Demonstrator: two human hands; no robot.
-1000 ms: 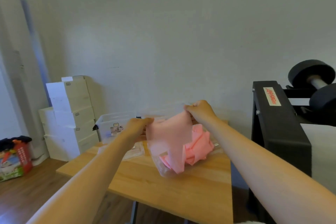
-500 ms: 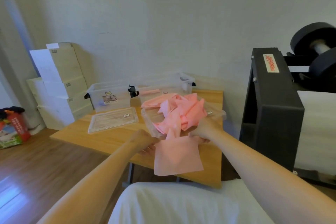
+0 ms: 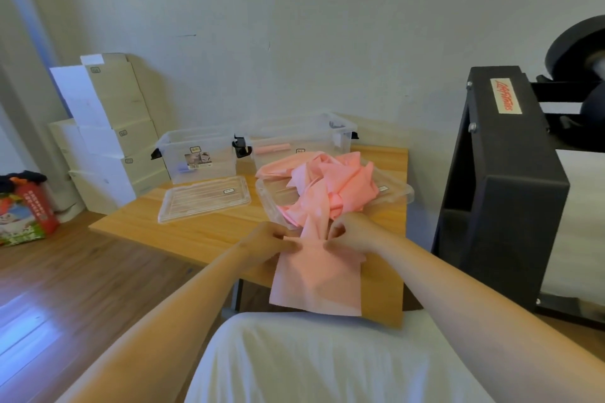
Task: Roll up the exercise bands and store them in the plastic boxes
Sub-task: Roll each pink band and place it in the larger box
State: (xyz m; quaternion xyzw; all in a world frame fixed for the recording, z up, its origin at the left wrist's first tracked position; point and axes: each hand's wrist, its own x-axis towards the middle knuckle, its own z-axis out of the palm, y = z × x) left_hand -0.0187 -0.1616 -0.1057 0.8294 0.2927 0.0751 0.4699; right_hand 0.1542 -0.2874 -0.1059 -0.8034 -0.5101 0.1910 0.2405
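Thin pink sheet-like exercise band (image 3: pixel 316 278): free end hangs over the 6 o'clock edge of the wooden table (image 3: pixel 196 235), remainder heaped at 12 o'clock on a clear plastic lid (image 3: pixel 394 190). Left grip (image 3: pixel 270 240) and right grip (image 3: pixel 353 233) pinch its side edges. Probably light, limp, stretchy; roll from the end corners.

Illumination is soft, diffuse daylight arriving from the left of the fingers (image 3: pixel 339 227). It leaves a bluish-white glare patch on the wooden floor (image 3: pixel 29 321) far left of and below them. Shadows are faint. The pink band (image 3: pixel 316 275) at the fingers renders oversaturated, with soft fold detail. Wide-angle distortion bends the black frame (image 3: pixel 504 173) to their right. Overall focus is slightly soft.
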